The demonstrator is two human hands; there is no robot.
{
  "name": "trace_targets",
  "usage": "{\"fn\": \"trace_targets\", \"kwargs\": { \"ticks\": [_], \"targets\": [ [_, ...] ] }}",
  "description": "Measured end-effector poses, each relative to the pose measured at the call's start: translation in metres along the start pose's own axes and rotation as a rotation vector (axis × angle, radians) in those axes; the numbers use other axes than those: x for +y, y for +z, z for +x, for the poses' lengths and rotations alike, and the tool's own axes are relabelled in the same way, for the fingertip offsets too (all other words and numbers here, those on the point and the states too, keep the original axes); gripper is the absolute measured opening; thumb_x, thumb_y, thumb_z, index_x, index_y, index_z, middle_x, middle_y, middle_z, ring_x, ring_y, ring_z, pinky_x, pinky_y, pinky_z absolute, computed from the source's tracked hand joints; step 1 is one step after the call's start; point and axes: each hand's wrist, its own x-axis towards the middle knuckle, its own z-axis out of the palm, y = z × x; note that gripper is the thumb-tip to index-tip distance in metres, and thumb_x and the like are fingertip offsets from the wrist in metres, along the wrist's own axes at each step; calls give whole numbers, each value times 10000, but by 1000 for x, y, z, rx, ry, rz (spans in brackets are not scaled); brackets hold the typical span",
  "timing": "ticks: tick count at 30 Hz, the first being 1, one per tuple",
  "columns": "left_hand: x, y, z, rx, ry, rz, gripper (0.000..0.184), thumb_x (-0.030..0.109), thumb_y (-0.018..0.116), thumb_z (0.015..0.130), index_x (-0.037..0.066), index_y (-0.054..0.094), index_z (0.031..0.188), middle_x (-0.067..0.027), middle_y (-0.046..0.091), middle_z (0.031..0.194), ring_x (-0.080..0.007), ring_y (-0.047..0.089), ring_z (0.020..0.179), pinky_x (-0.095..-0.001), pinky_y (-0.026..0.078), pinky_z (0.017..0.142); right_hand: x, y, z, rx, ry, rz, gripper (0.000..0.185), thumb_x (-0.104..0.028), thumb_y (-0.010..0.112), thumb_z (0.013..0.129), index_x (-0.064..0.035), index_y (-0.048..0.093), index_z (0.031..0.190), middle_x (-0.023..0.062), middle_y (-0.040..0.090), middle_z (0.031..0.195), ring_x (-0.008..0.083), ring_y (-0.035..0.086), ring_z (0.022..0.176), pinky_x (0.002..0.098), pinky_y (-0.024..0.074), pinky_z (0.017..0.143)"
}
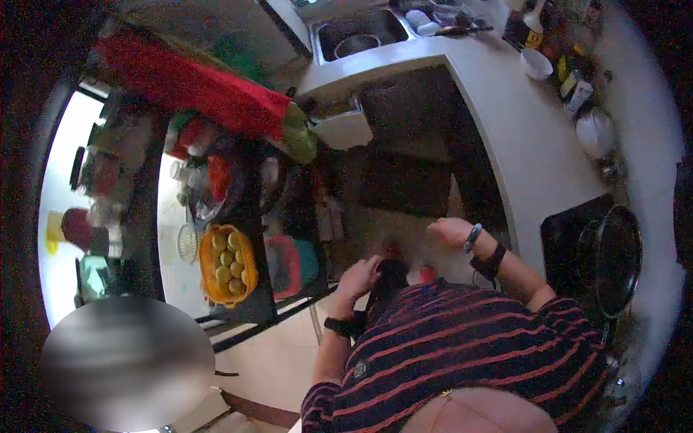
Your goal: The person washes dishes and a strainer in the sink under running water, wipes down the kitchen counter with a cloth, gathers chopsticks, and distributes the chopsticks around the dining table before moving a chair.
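Observation:
My left hand (359, 278), with a black band on its wrist, is at the centre beside dark cloth (392, 278) at the front of my body. Its fingers are bent together against the cloth; what they hold, if anything, is too dark to tell. Higher and to the right, my right hand (451, 232) is raised over the floor, its fingers curled in, with no object showing in them. That wrist wears a bracelet (473, 237) and a black band (491, 261).
A counter (485, 108) with a sink (361, 36) curves along the top and right. A black pan (617, 260) sits at right. Dark shelving at left holds an orange basket (247, 249) of round, yellowish items. A red cloth (195, 83) hangs at upper left.

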Motion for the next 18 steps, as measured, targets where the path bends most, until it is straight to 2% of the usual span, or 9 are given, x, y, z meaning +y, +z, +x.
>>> {"fn": "trace_targets", "kwargs": {
  "ticks": [1,2,6,8,9,11,12,14,18],
  "targets": [
    [-1,-12,10,-57,-30,33,436,183,531,777,130,394,1188,-187,518,977,-361,507,905,-422,429,751,15,-2,5,54,28,9,374,-227,550,729,-96,517,1077,156,541,990,319,531,896,400,445,737],
    [-7,-22,17,4,77,123,461,169,525,775,141,387,1215,-164,542,960,-317,524,901,-392,444,743,22,-10,6,36,70,38,386,-241,561,726,-94,516,1080,156,543,978,318,534,886,403,447,734],
    [-18,-72,54,99,160,81,355,195,465,804,123,429,1150,-178,534,905,-348,527,855,-420,447,711,44,-38,-4,250,292,54,369,-205,557,725,-81,515,1069,146,547,959,320,526,899,398,440,752],
    [-45,-87,99,43,98,140,345,179,451,807,123,432,1147,-174,534,905,-344,529,852,-418,447,709,74,-51,12,625,387,42,356,-179,559,728,-65,510,1062,140,528,1006,317,502,942,391,424,792],
    [-51,-96,113,-4,54,209,336,163,437,810,123,435,1144,-169,533,905,-341,531,849,-416,447,708,88,-52,12,619,403,47,356,-179,559,728,-65,510,1062,140,528,1006,317,502,942,391,424,792],
    [-64,-113,135,25,100,235,331,142,408,815,126,431,1145,-164,532,890,-334,538,835,-413,451,692,113,-57,19,844,488,-2,457,-174,590,711,-54,449,1128,179,502,1045,351,493,953,426,429,781],
    [-72,-121,150,-11,107,235,333,139,404,815,127,428,1148,-159,531,888,-328,540,829,-411,454,687,122,-62,24,841,496,-1,457,-174,590,711,-54,449,1128,179,502,1045,351,493,953,426,429,781],
    [-80,-138,173,-54,116,236,336,135,400,816,128,425,1150,-154,530,886,-323,543,823,-409,456,682,132,-71,29,729,775,0,491,-154,578,719,-65,398,1167,158,441,1162,318,445,1044,388,400,844],
    [-91,-151,193,-96,89,341,352,120,383,817,140,414,1167,-154,525,907,-325,544,825,-413,458,678,132,-77,35,628,899,14,569,-185,598,716,-69,344,1212,159,438,1180,323,437,1066,392,396,850]
  ]
}}
